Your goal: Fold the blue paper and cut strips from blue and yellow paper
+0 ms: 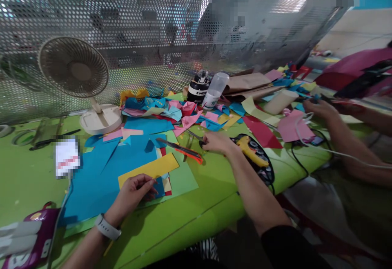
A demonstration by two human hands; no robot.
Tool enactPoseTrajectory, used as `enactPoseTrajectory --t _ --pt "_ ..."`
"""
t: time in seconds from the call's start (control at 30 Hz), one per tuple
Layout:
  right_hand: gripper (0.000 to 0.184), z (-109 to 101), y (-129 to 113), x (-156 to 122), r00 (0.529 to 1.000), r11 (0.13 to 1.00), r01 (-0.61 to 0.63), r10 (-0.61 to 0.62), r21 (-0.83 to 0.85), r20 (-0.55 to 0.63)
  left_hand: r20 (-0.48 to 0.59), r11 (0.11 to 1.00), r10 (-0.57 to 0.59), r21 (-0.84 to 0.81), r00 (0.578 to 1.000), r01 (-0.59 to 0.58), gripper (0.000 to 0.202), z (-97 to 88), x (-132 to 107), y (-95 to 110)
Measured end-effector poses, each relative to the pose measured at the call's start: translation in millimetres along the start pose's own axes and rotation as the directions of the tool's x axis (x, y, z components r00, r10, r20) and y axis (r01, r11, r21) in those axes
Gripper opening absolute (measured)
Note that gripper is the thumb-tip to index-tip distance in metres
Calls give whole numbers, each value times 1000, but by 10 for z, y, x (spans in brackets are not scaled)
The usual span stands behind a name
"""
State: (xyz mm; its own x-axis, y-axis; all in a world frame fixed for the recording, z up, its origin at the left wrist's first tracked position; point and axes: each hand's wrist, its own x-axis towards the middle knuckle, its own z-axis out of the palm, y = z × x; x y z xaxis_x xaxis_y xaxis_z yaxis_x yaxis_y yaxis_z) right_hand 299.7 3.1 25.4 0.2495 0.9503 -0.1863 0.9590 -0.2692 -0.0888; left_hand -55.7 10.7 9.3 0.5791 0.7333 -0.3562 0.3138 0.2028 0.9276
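Note:
My left hand, with a white watch band on the wrist, is closed at the lower edge of a yellow paper strip. Its curled fingers hide part of the strip. Blue paper sheets and a light green sheet lie beneath. Farther right, my right hand closes on the dark handle of a pair of scissors, whose blades point away to the left. Between the hands rests an orange and black utility knife with its blade out.
A fan stands at the back left near a perforated metal screen. Paper scraps, a black bottle and a clear bottle crowd the back. A yellow and black device sits beside my right forearm. Another person's hands work at right.

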Motion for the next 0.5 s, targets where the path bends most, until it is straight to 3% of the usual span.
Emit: enactPoseTrajectory --t 0.23,0.5 --pt "24 11 -13 5 999 998 46 -47 36 20 4 999 -23 28 1000 22 42 -16 30 -49" --pt "24 1 4 33 1000 999 15 -14 39 -2 4 999 -13 40 1000 12 43 -7 41 -75"
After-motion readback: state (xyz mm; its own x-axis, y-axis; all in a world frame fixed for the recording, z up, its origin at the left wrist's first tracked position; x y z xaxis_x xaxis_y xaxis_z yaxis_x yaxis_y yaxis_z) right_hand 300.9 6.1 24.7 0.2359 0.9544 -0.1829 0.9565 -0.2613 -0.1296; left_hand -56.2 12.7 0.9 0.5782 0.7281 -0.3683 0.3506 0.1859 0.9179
